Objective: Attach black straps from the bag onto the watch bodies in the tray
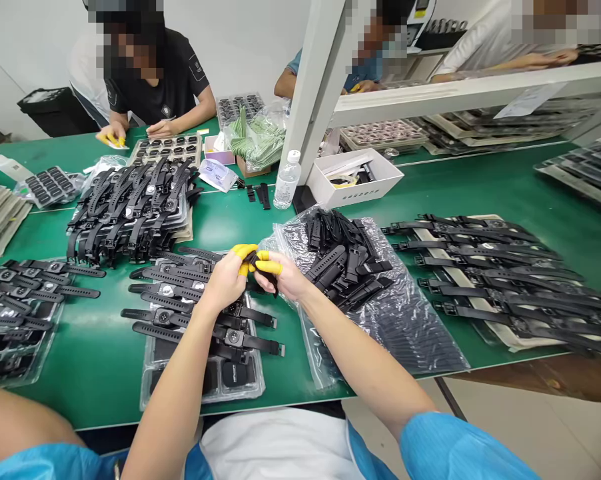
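My left hand [229,277] and my right hand [282,273] meet above the table, yellow covers on several fingertips. Both are closed on a small black watch part [265,264], mostly hidden by the fingers; a dark strap end hangs by my right hand. Below and left of them, a clear tray [253,387] bears several black watches with straps [234,337]. To the right, loose black straps [348,257] lie in a heap on a clear plastic bag [415,333].
A tall pile of watches [135,207] stands at the back left, another tray of watches [20,300] at far left. Strapped watches [500,273] lie right. A bottle [287,180] and white box [355,183] stand behind my hands. People sit across the green table [90,373].
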Demonstrator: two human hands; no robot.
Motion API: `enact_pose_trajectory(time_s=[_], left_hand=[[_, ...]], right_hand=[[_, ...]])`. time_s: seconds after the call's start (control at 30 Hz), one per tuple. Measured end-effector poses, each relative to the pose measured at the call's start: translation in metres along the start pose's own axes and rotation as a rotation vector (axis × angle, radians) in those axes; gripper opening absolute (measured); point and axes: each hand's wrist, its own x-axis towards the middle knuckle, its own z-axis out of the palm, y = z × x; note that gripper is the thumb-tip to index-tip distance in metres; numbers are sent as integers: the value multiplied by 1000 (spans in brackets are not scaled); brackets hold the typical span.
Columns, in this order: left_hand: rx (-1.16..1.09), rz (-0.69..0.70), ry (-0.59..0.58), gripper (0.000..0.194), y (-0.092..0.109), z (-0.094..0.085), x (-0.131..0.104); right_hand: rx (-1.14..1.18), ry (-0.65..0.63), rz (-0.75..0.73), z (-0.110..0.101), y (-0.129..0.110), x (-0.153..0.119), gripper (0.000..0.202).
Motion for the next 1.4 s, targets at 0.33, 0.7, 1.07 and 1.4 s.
enact_pose_trajectory(time_s=[0.33,0.7,1.07,1.4], left_hand=[[22,-10,9,48,0,2,0],[30,-49,-44,46,3,3,-2],[259,-116,-104,38,4,10,-4],[181,-168,-88,32,8,11,-4]], right_hand=[[89,25,-1,7,-1,0,30],[140,129,6,7,-2,1,39],[44,248,-47,5,4,3,48],[52,244,-57,6,4,2,45]])
